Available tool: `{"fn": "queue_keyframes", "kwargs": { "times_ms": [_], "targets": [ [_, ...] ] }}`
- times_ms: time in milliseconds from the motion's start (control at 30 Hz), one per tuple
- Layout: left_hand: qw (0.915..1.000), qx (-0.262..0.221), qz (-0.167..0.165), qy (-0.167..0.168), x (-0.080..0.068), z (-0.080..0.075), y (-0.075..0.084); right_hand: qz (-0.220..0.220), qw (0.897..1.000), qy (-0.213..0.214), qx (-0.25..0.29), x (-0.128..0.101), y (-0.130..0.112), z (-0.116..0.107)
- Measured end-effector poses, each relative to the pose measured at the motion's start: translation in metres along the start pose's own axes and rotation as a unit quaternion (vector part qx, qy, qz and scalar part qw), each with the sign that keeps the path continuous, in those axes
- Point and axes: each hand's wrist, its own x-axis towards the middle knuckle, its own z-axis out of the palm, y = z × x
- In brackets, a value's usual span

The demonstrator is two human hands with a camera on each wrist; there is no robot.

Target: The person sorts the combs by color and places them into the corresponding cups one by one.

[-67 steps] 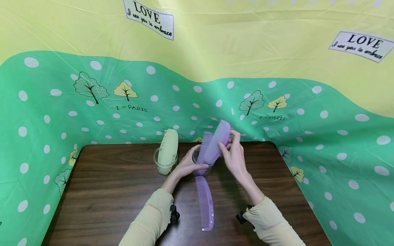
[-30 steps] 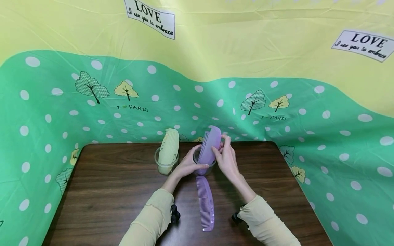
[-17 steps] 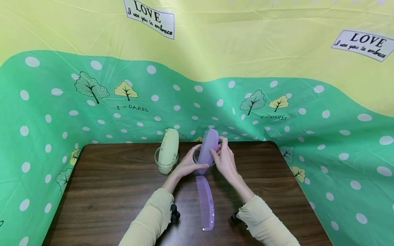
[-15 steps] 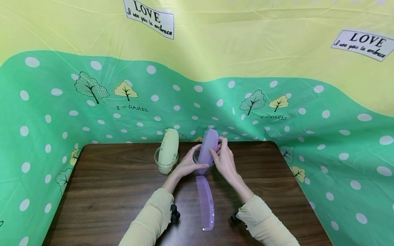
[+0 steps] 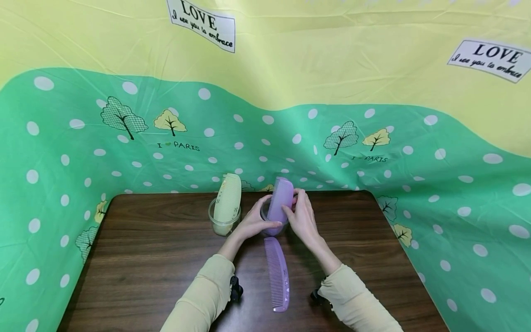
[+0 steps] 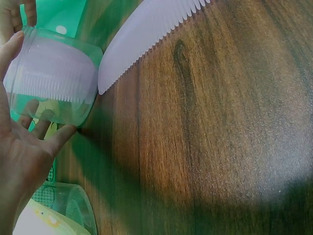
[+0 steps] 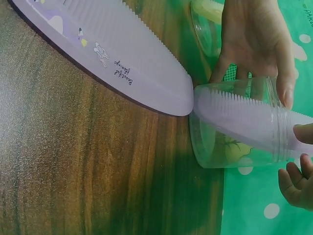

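Note:
My left hand point(image 5: 252, 224) holds a clear plastic jar point(image 7: 208, 147), its thumb over the rim and its fingers around the far side. Inside the jar leans a purple comb point(image 5: 280, 198), teeth toward the left. My right hand point(image 5: 304, 219) pinches that comb by its smooth spine above the rim. A second purple comb in the jar is mostly hidden behind it in the head view. Another purple comb point(image 5: 279, 276) lies flat on the table in front of the jar, one end close to the jar's base; printed flamingos show on it in the right wrist view.
To the left stands another clear jar point(image 5: 212, 222) holding pale yellow-green combs point(image 5: 228, 198). Both jars are near the back edge of the dark wooden table point(image 5: 145, 258). A green and yellow printed cloth point(image 5: 265, 138) hangs behind and at the sides.
My right hand has moved left and down with its comb, which has sunk into the jar and now overlaps the comb inside. The left hand has stayed on the jar.

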Motion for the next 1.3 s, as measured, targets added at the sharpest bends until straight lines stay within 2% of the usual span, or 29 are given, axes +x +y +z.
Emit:
{"fn": "queue_keyframes", "kwargs": {
  "times_ms": [633, 1300],
  "targets": [
    [1.0000, -0.001, -0.006, 0.000, -0.0014, 0.0002, 0.0016, 0.056, 0.998, -0.028, 0.000, 0.0008, 0.0037, 0.0005],
    [0.9999, -0.015, 0.001, 0.005, -0.0006, 0.0012, -0.0009, 0.059, 0.998, -0.028, -0.002, -0.0057, 0.0089, -0.0023]
  ]
}}
